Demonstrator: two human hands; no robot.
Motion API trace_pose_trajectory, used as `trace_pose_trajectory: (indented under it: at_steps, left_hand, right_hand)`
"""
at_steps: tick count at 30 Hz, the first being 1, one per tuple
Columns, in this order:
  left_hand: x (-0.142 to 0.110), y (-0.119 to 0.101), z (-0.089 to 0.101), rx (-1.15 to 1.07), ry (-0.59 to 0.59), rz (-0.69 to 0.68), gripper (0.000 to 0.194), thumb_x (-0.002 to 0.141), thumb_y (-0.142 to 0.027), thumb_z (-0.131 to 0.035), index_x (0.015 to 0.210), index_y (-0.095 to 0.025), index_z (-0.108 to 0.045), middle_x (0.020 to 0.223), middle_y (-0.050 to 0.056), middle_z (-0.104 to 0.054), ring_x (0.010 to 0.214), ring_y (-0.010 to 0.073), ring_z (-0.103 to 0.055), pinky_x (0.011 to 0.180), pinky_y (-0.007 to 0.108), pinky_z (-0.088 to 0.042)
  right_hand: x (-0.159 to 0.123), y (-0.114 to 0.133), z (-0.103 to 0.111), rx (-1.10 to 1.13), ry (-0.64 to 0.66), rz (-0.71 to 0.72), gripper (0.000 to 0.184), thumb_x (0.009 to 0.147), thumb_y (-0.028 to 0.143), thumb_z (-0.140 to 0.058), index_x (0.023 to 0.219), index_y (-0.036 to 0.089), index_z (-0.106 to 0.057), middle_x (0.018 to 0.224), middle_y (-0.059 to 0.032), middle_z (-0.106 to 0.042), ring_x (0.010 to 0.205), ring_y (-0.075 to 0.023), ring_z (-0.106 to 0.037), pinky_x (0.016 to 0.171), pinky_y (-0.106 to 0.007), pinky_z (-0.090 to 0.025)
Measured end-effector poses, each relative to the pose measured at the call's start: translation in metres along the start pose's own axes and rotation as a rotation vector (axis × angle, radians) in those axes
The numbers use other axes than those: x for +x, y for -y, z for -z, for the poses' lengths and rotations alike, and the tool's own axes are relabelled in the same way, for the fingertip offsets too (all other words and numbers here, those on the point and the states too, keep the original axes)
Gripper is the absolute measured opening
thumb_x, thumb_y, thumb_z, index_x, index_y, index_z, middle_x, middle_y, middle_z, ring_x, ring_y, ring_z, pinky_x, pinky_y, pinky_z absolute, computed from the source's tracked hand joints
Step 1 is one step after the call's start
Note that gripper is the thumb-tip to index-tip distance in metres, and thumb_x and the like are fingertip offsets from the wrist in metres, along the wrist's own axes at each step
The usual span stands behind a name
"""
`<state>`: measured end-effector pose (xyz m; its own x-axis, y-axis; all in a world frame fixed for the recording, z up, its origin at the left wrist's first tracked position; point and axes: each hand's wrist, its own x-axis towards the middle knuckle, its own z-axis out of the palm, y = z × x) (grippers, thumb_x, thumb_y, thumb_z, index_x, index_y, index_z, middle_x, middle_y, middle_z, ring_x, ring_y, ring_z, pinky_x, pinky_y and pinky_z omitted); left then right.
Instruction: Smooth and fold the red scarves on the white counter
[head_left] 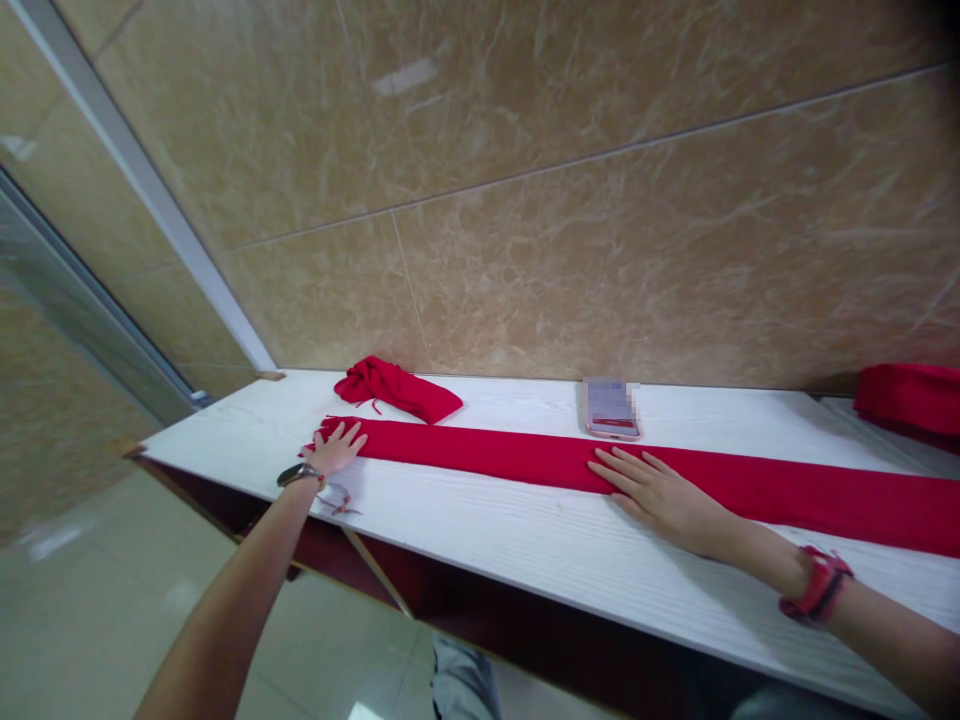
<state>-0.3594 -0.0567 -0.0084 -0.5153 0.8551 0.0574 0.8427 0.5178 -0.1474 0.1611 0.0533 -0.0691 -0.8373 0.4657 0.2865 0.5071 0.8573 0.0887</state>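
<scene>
A long red scarf (525, 458) lies stretched flat along a white table (525, 540). My left hand (335, 449) rests open on the scarf's left end, fingers spread, with a dark watch on the wrist. Further right, my right hand (654, 492) lies flat and open on the scarf's near edge; a red band is on that wrist. A few loose red tassel threads (339, 499) lie on the table by my left wrist.
A bunched red cloth (397, 389) lies behind the scarf's left end. A phone (611, 407) lies face up near the marble wall (600, 230). Another red fabric (911, 395) sits at the far right. The table's left end borders a tiled floor (90, 600).
</scene>
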Motion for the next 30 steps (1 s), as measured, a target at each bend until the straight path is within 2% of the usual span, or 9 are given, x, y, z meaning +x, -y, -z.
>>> trace_pose_trajectory:
  at_steps: [3, 6, 10, 13, 19, 23, 25, 28, 30]
  left_hand:
    - [-0.007, -0.011, 0.002, 0.038, -0.166, -0.008, 0.055, 0.087, -0.044, -0.026, 0.138, -0.022, -0.032, 0.145, 0.014, -0.024, 0.13, 0.0411, -0.017, 0.093, 0.064, -0.022]
    - [-0.019, -0.043, 0.005, 0.008, -0.293, -0.354, 0.05, 0.089, -0.036, -0.028, 0.136, -0.019, -0.034, 0.147, 0.011, -0.02, 0.133, 0.032, -0.014, 0.102, 0.052, -0.022]
    - [-0.026, -0.073, 0.003, -0.117, -0.068, -0.648, 0.047, 0.092, -0.042, -0.024, 0.136, -0.029, -0.034, 0.147, 0.003, -0.023, 0.133, 0.0243, -0.018, 0.104, 0.047, -0.023]
    - [-0.016, -0.057, -0.006, -0.153, 0.06, -0.507, 0.049, 0.092, -0.043, -0.018, 0.139, -0.029, -0.025, 0.147, 0.004, -0.022, 0.134, 0.0246, -0.017, 0.103, 0.052, -0.019]
    - [0.013, 0.019, -0.017, -0.088, 0.082, -0.16, 0.051, 0.092, -0.041, -0.017, 0.141, -0.025, -0.022, 0.148, 0.007, -0.019, 0.133, 0.0314, -0.016, 0.099, 0.06, -0.019]
    - [0.007, 0.017, -0.009, -0.034, -0.085, -0.086, 0.05, 0.091, -0.036, -0.024, 0.135, -0.017, -0.036, 0.144, 0.016, -0.025, 0.13, 0.0384, -0.02, 0.096, 0.064, -0.021]
    - [-0.005, -0.009, -0.002, -0.024, -0.258, -0.278, 0.044, 0.091, -0.031, -0.029, 0.128, -0.014, -0.046, 0.141, 0.015, -0.031, 0.129, 0.0327, -0.025, 0.102, 0.053, -0.023]
    - [-0.028, -0.062, 0.009, -0.106, -0.233, -0.772, 0.038, 0.092, -0.031, -0.033, 0.122, -0.018, -0.051, 0.129, 0.008, -0.048, 0.118, 0.0193, -0.042, 0.102, 0.033, -0.032]
    - [-0.041, -0.096, 0.015, -0.12, -0.215, -0.921, 0.034, 0.092, -0.032, -0.037, 0.117, -0.019, -0.055, 0.119, 0.007, -0.055, 0.107, 0.0174, -0.05, 0.094, 0.03, -0.04]
  right_hand:
    - [0.005, 0.005, 0.004, -0.02, -0.009, 0.031, 0.045, 0.092, 0.034, -0.031, 0.134, 0.021, -0.038, 0.139, -0.0091, -0.039, 0.127, -0.0268, -0.034, 0.099, -0.052, -0.033]
    - [0.024, 0.021, 0.016, 0.03, -0.005, 0.094, 0.043, 0.091, 0.03, -0.035, 0.132, 0.021, -0.042, 0.136, -0.0087, -0.042, 0.126, -0.0247, -0.037, 0.101, -0.049, -0.033]
    - [0.062, 0.053, 0.027, 0.109, 0.004, 0.109, 0.04, 0.088, 0.021, -0.04, 0.126, 0.013, -0.049, 0.129, -0.0121, -0.05, 0.118, -0.0222, -0.047, 0.098, -0.038, -0.04]
    - [0.083, 0.07, 0.022, 0.112, -0.007, 0.088, 0.038, 0.087, 0.016, -0.041, 0.122, 0.01, -0.053, 0.124, -0.0141, -0.055, 0.112, -0.0222, -0.052, 0.094, -0.034, -0.044]
    - [0.084, 0.072, -0.004, 0.123, -0.125, 0.111, 0.037, 0.086, 0.011, -0.039, 0.118, 0.012, -0.057, 0.12, -0.0124, -0.058, 0.112, -0.0213, -0.052, 0.095, -0.036, -0.044]
    - [0.082, 0.067, -0.005, 0.187, -0.142, 0.087, 0.034, 0.088, 0.016, -0.038, 0.115, 0.01, -0.058, 0.118, -0.0134, -0.059, 0.11, -0.0218, -0.054, 0.094, -0.036, -0.045]
    - [0.082, 0.064, 0.0, 0.194, -0.13, 0.066, 0.033, 0.088, 0.017, -0.038, 0.112, 0.013, -0.06, 0.115, -0.0119, -0.061, 0.106, -0.0208, -0.057, 0.092, -0.035, -0.046]
    - [0.082, 0.059, 0.012, 0.119, -0.068, 0.083, 0.029, 0.087, 0.015, -0.04, 0.105, 0.014, -0.064, 0.109, -0.0119, -0.064, 0.099, -0.0216, -0.061, 0.086, -0.035, -0.049]
    - [0.082, 0.057, 0.02, 0.081, -0.031, 0.116, 0.028, 0.087, 0.014, -0.04, 0.101, 0.012, -0.065, 0.105, -0.0131, -0.066, 0.095, -0.0223, -0.062, 0.083, -0.035, -0.05]
